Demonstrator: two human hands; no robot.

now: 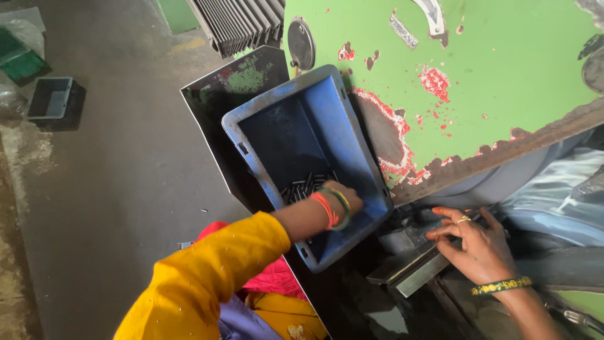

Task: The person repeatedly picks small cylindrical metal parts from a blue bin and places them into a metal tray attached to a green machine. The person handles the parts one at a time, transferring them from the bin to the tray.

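My left hand [347, 196] reaches down into a blue plastic crate [255, 116], with its fingers among several short dark metal rods [302, 184] at the crate's bottom. Whether it grips any rods is hidden by the wrist and bangles. My right hand [476, 242] rests with fingers spread on a dark metal block [409, 261] of the machine, holding nothing. A yellow sleeve covers my left arm.
A green machine body [503, 69] with chipped paint stands behind the crate. A dark metal sheet [214, 107] leans under the crate. On the concrete floor at the left lie a small grey box [51, 97] and a green crate [19, 60].
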